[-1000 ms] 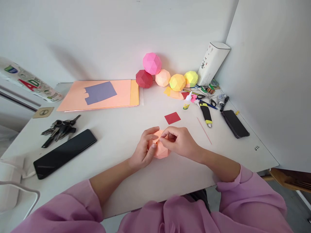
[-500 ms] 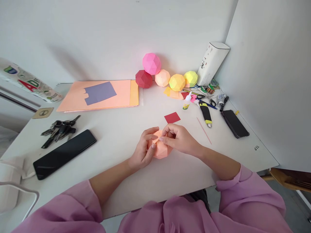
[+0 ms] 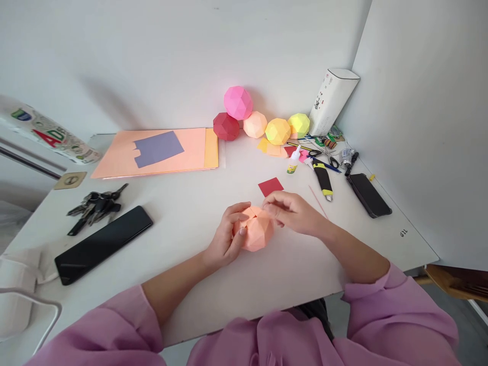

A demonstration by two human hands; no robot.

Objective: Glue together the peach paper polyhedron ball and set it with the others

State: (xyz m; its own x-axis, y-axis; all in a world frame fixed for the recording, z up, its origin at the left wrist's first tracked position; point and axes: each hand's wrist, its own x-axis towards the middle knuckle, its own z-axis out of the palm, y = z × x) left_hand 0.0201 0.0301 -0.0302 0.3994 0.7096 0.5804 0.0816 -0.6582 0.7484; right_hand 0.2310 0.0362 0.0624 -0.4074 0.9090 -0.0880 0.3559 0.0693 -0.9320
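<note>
My left hand (image 3: pixel 225 238) grips a faceted peach paper ball (image 3: pixel 259 235) from its left side, with the thumb in front and the fingers over the top. On top of the ball a small dark gap shows between the paper facets. My right hand (image 3: pixel 292 213) is at the ball's upper right, thumb and fingers pinched together; what they hold, if anything, is hidden. A small dark red paper rectangle (image 3: pixel 271 186) lies on the table just beyond my hands.
Finished-looking paper balls (image 3: pixel 238 102) in several colours stand along the wall. To the right lie a box cutter (image 3: pixel 323 179), scissors (image 3: pixel 334 161), a glue bottle (image 3: pixel 296 152) and a phone (image 3: pixel 369 195). Paper sheets (image 3: pixel 160 161), keys (image 3: pixel 97 204) and another phone (image 3: pixel 103 245) are on the left.
My right hand has moved a little right, off the top of the ball, so more of its facets and the gap show. My left hand keeps its grip.
</note>
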